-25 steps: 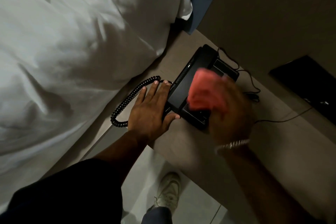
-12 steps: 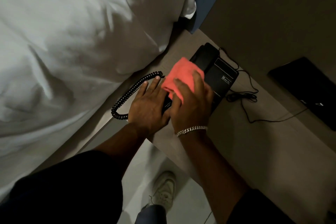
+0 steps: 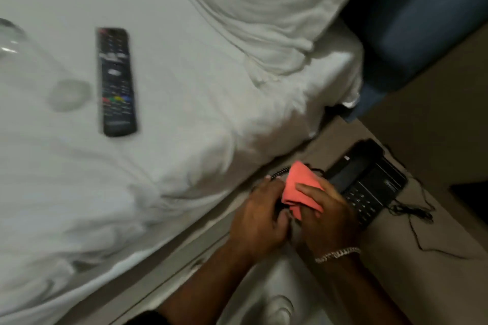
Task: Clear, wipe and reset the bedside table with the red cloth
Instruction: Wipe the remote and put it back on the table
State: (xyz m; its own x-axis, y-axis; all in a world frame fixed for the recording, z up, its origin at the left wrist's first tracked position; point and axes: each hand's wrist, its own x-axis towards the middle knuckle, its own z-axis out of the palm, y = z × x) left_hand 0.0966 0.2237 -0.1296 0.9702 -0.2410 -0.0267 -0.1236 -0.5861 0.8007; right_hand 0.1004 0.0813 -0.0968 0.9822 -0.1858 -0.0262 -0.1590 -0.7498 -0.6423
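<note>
Since half a second earlier the view had swung left and up across the bed (image 3: 184, 113), and a remote (image 3: 116, 82) and a clear glass (image 3: 34, 71) had come into sight lying on the white sheet. Both were probably moved there to free the table for wiping; the glass was too blurred to say how it lay.

On the tabletop (image 3: 427, 285) the two hands stayed side by side, touching, next to the black telephone (image 3: 369, 182). The right hand (image 3: 327, 221) was closed around the red cloth (image 3: 301, 190), thumb on top, pressing it at the handset end where the coiled cord (image 3: 280, 173) leaves the phone. The left hand (image 3: 258, 221) lay curled just beside it, seemingly bracing the phone or gathering the cord, though I could not tell what, if anything, its fingers gripped.

My judgement is that the phone was being wiped in place rather than lifted off, since its thin cable (image 3: 420, 219) tethered it across the tabletop. The reset, returning the remote and glass, was not yet done.
</note>
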